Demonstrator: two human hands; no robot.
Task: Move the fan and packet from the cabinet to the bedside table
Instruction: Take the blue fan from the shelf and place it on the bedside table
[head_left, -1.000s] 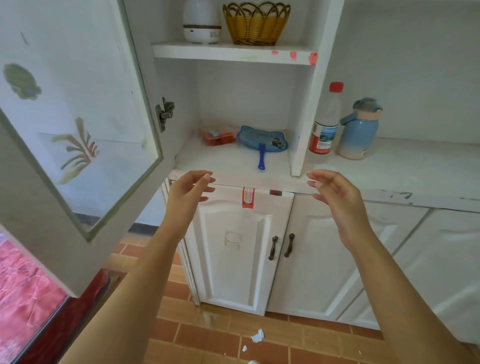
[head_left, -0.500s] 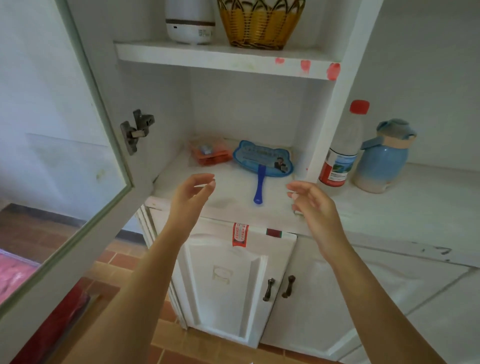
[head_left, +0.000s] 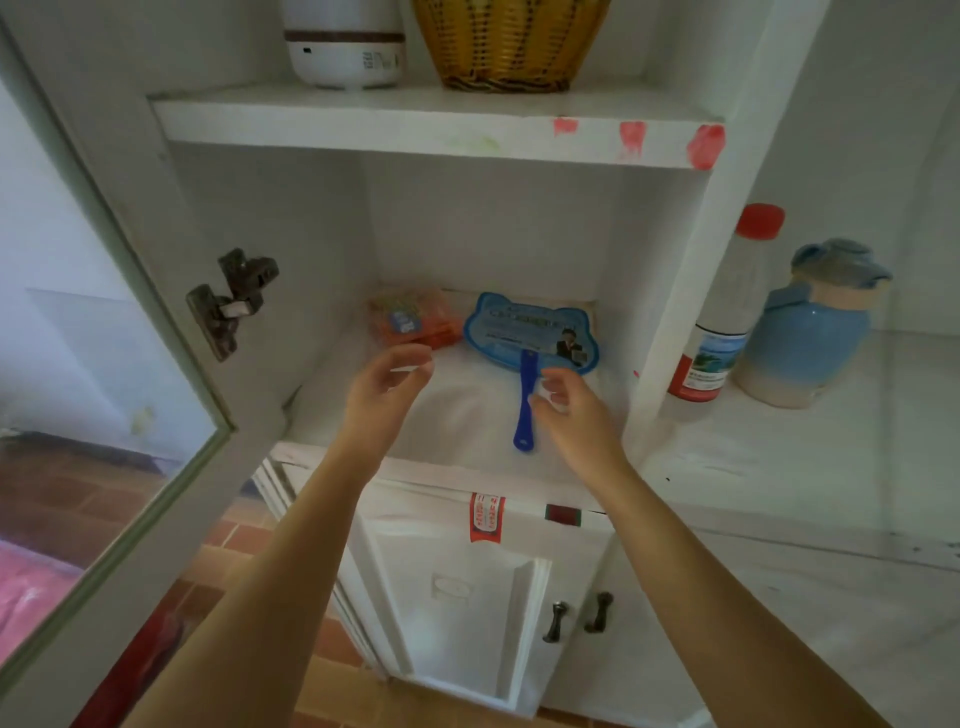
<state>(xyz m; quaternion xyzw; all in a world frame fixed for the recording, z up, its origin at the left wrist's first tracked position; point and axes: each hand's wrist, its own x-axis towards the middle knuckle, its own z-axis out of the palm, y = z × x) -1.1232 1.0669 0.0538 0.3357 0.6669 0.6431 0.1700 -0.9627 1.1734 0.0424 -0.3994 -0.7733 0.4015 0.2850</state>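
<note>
A blue hand fan (head_left: 530, 330) with a cat-ear outline lies flat on the lower shelf of the open white cabinet (head_left: 467, 431), its handle pointing toward me. An orange packet (head_left: 413, 319) lies just left of the fan, near the back wall. My left hand (head_left: 387, 387) hovers open a little in front of the packet, fingers curled and apart. My right hand (head_left: 569, 402) is open right beside the fan's handle, fingertips nearly touching it. Neither hand holds anything.
The glass cabinet door (head_left: 104, 338) stands open at my left. A white device (head_left: 345, 47) and a yellow wicker basket (head_left: 511, 44) sit on the upper shelf. A red-capped bottle (head_left: 719, 317) and a blue jug (head_left: 810, 332) stand on the counter to the right.
I have stepped closer to the cabinet. Both hands have moved forward and up from the counter's edge into the lower shelf, toward the packet and the fan's handle.
</note>
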